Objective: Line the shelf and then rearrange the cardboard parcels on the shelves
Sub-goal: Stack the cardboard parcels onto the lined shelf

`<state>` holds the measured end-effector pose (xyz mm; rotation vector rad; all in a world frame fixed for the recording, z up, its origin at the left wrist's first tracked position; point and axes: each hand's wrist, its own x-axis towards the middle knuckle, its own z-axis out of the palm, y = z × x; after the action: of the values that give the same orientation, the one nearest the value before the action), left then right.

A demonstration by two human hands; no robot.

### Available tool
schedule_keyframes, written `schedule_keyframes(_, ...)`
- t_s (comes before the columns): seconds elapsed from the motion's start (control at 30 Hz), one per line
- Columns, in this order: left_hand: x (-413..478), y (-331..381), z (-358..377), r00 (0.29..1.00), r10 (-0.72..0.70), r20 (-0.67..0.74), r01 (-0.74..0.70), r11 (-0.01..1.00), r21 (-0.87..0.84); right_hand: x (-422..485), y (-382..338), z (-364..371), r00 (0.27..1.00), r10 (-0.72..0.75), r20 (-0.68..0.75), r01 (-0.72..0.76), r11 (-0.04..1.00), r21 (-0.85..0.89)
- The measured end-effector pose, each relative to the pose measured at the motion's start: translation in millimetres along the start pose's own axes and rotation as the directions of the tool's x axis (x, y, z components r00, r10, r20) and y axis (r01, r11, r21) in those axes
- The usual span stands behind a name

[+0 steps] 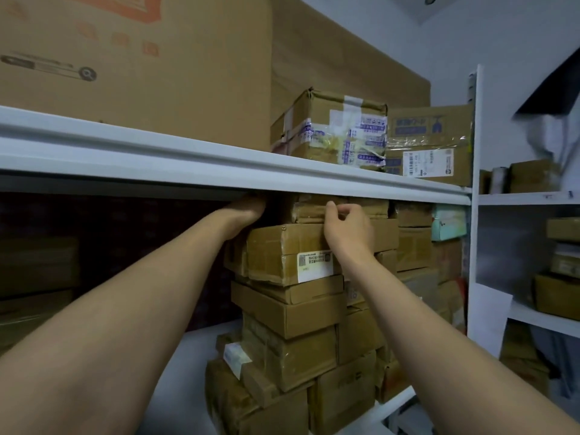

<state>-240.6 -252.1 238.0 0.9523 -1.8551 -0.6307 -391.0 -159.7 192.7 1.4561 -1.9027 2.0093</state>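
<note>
Fingers of the right hand [347,227] were curled over the front upper edge of the top parcel [309,211], pinching it. The left hand [248,211] reached to that parcel's left end, its fingers hidden under the shelf beam [219,164], so its grasp could not be told. The top parcel sat on a labelled parcel [279,255] at the head of a tall stack [292,324], close beneath the beam.

By my judgement the rearranging was under way and far from finished. Parcels were crowded to the right toward the upright post [471,233], while the lower shelf board [191,359] showed bare white to the left, with no liner plain to see.

Room overhead was almost none, so the parcel would likely have to slide forward rather than lift. Open space lay to the left. The stack looked uneven and might shift.
</note>
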Motion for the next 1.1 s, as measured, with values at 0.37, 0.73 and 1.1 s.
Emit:
schedule_keyframes(0.37, -1, -14, -18, 0.998, -0.060, 0.004, 0.054, 0.876, -0.479, -6, -20, 7, 0.974, -0.200, 0.103, 0.200, 0.980, 0.012)
schedule_keyframes(0.73, -20, -12, -36, 0.974, -0.206, -0.096, 0.066, 0.661, -0.747, -24, -28, 16, 0.811, -0.535, 0.235, 0.569, 0.816, -0.104)
schedule_keyframes(1.1, -64, -31, -44, 0.915, -0.390, -0.100, 0.094, 0.448, -0.889, -58, -12, 11, 0.935, -0.304, 0.182, 0.347, 0.888, -0.301)
